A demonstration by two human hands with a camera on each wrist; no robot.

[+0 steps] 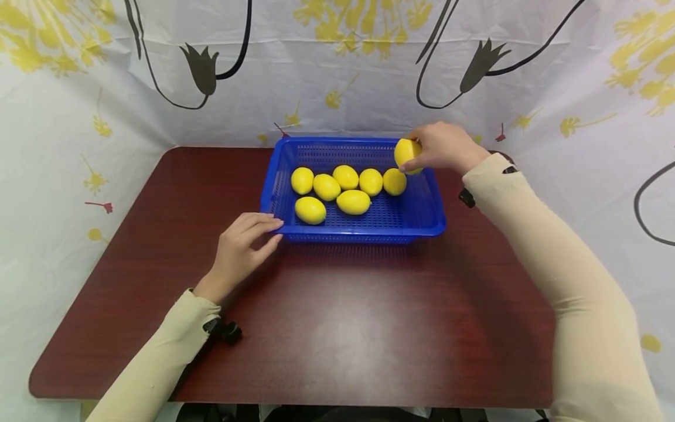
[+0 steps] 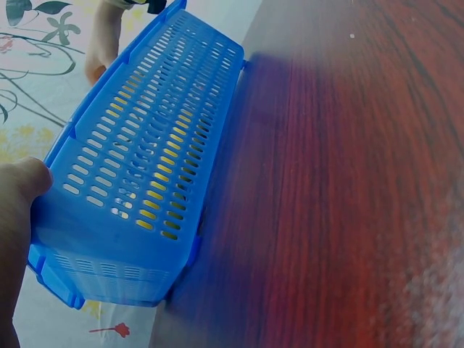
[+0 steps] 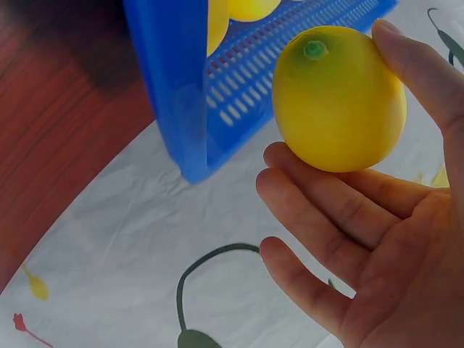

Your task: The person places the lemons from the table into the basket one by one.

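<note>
A lemon (image 1: 406, 153) is pinched between the thumb and fingers of my right hand (image 1: 445, 146), raised over the back right part of a blue plastic basket (image 1: 350, 230). The right wrist view shows the green stem end of this lemon (image 3: 341, 101), with the lower fingers spread loosely beneath it. Several more lemons (image 1: 353, 202) lie inside the basket, mostly at its left and middle. My left hand (image 1: 239, 249) holds the basket's near left corner, fingers on the rim and thumb against the outer front wall. In the left wrist view its inner fingertips are hidden.
The basket stands at the back of a dark red-brown wooden table (image 1: 369, 328). A white cloth (image 1: 348, 70) with yellow and grey plant prints hangs behind and along both sides. Black cameras (image 1: 231, 332) are strapped to the wrists.
</note>
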